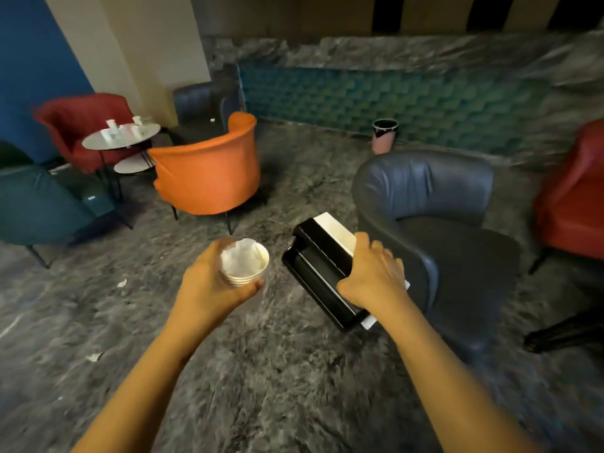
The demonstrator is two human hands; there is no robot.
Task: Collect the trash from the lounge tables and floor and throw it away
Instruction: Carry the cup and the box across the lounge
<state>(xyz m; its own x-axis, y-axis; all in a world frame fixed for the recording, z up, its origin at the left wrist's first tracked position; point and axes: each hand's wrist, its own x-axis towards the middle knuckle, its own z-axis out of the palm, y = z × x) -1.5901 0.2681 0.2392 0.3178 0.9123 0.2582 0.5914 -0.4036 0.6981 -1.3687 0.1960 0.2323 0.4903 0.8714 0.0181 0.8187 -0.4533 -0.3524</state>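
Head: left hand (209,282) grips cups (245,264); right hand (372,276) grips trays (322,269).

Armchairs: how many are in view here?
6: red armchair behind the round table, dark blue armchair at the back, orange armchair beside it, teal armchair far left, grey-blue armchair by the right hand, second red armchair far right. Others may be hidden.

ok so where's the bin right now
In the head view the bin stands on the floor right of centre, against the teal wall panel and just behind the grey-blue chair.
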